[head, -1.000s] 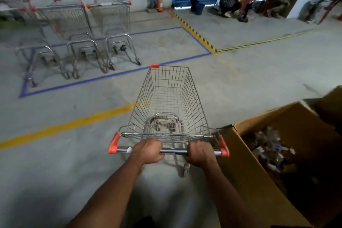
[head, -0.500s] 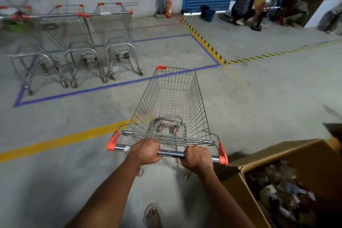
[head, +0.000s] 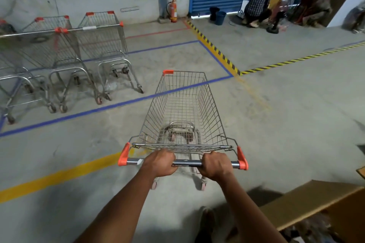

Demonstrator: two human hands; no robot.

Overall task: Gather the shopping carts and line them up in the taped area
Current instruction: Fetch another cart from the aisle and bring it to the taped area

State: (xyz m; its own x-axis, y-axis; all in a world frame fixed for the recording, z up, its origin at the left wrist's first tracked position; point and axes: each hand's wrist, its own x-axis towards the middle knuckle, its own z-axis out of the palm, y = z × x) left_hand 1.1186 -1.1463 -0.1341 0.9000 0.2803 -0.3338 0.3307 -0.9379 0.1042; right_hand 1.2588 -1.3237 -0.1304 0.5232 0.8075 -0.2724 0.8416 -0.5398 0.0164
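Cart (head: 183,112) — long axis pointing ahead, nose over blue tape (head: 118,104).

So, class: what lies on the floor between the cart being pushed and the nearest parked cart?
In the head view, only bare concrete crossed by the blue tape line separates the pushed cart from the nearest parked cart; nothing stands there.
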